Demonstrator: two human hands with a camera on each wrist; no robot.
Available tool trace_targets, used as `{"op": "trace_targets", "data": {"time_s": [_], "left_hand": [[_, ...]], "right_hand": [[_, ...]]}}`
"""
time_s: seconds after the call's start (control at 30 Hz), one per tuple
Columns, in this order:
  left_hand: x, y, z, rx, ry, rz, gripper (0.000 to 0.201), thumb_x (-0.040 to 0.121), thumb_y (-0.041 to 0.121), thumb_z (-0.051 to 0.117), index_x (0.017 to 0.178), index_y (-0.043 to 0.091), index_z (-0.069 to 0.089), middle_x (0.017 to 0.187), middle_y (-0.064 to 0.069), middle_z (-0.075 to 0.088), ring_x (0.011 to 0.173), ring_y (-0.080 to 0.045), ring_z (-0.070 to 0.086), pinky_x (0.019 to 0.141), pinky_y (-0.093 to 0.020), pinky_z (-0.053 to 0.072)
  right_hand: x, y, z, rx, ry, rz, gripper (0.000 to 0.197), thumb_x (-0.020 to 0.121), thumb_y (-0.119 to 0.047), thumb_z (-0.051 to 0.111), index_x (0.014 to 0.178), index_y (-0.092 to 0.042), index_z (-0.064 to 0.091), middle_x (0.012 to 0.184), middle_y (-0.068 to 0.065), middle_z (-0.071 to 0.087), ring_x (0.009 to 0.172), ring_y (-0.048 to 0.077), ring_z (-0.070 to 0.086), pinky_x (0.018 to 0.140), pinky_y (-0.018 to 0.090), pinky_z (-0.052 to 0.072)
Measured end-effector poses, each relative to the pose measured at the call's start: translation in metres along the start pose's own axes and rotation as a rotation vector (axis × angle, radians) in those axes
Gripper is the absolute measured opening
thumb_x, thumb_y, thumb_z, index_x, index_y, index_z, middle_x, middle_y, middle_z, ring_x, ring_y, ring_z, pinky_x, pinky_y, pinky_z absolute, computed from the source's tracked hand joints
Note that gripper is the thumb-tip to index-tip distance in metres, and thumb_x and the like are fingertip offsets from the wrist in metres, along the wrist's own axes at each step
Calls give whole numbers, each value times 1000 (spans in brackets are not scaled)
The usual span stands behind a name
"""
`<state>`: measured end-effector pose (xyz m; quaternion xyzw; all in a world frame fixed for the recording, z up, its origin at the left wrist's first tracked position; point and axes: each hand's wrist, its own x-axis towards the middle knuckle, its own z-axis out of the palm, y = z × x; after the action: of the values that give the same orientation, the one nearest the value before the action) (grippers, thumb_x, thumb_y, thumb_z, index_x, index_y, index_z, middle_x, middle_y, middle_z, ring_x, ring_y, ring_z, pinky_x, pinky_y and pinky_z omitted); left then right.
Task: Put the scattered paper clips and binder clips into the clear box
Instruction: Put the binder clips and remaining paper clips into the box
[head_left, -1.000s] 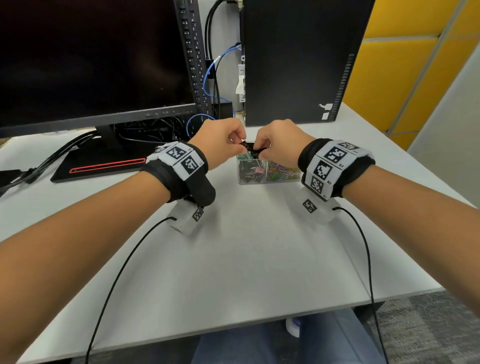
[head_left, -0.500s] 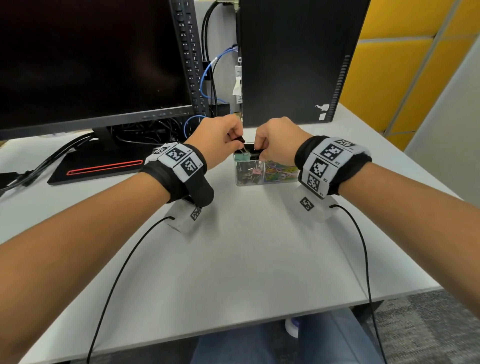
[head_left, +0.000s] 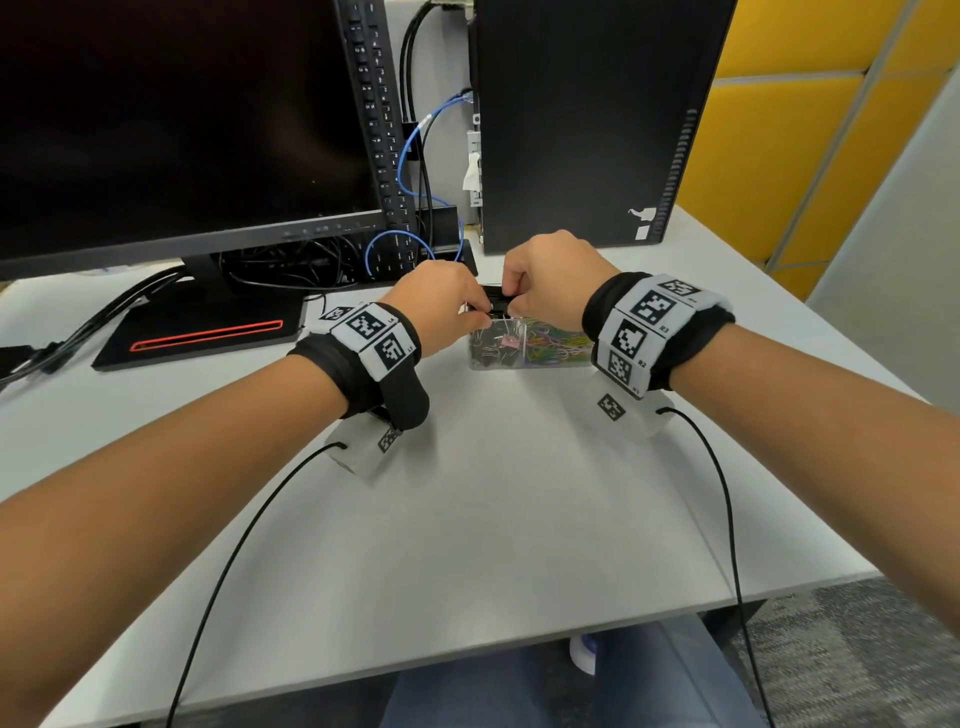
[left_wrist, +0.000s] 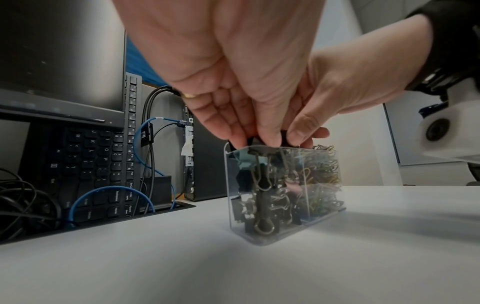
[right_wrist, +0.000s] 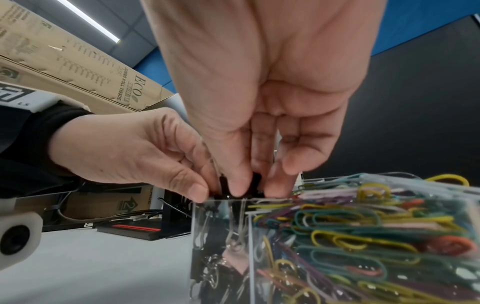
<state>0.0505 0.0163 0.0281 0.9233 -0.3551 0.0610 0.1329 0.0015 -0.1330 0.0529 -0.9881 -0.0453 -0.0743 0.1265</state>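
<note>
Both hands, left hand (head_left: 441, 304) and right hand (head_left: 550, 278), pinched together on black binder clip (head_left: 493, 304), now lowered from above to rim of clear box (head_left: 519, 358) on counter (head_left: 493, 519), left compartment beside paper clips (head_left: 558, 343); likely nearly dropped in.

Both hands crowding over the clear box (head_left: 519, 358), computer tower (head_left: 587, 124) standing just beyond the right hand (head_left: 550, 275), monitor (head_left: 171, 119) and cables (head_left: 291, 265) blocking beyond the left hand (head_left: 441, 306), open desk (head_left: 467, 519) lying behind both wrists

Both hands (head_left: 498, 296) pinching a black binder clip (head_left: 496, 300) above clear box (head_left: 524, 348)
</note>
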Motion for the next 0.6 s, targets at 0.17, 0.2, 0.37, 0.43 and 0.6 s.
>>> {"op": "trace_targets", "data": {"time_s": [0.17, 0.2, 0.37, 0.43, 0.6], "left_hand": [[0, -3, -1, 41, -2, -7, 22, 87, 21, 62, 106, 17, 72, 104, -3, 66, 94, -20, 61, 88, -31, 49], [0, -2, -2, 39, 5, -12, 20, 86, 21, 63, 103, 18, 73, 102, -2, 68, 91, -18, 62, 87, -29, 49], [-2, -4, -4, 24, 4, -37, 17, 85, 20, 65, 98, 16, 74, 100, -1, 70, 92, -19, 64, 89, -25, 48], [-3, -6, -5, 39, 7, -32, 19, 87, 22, 63, 101, 16, 73, 102, -1, 70, 95, -18, 64, 86, -21, 41], [-4, -5, -2, 57, -1, -24, 22, 89, 24, 59, 101, 13, 73, 105, -2, 69, 96, -19, 63, 90, -24, 40]], "right_hand": [[0, -3, 3, -11, -7, -42, 12, 87, -11, 61, 94, -14, 70, 98, 4, 68, 90, 21, 62, 79, 28, 48], [0, -5, 3, -17, -14, -44, 12, 87, -10, 61, 94, -13, 70, 98, 5, 68, 90, 21, 62, 81, 29, 49], [3, -7, -1, -53, -46, -47, 16, 88, -6, 58, 94, -10, 71, 100, 5, 65, 87, 19, 56, 81, 27, 47], [3, -8, -2, -61, -60, -51, 16, 88, -6, 57, 95, -10, 71, 102, 5, 65, 86, 18, 54, 81, 26, 46], [8, -9, 2, -60, -53, -22, 17, 89, -7, 57, 97, -12, 71, 108, 6, 64, 102, 25, 60, 82, 28, 47]]}}
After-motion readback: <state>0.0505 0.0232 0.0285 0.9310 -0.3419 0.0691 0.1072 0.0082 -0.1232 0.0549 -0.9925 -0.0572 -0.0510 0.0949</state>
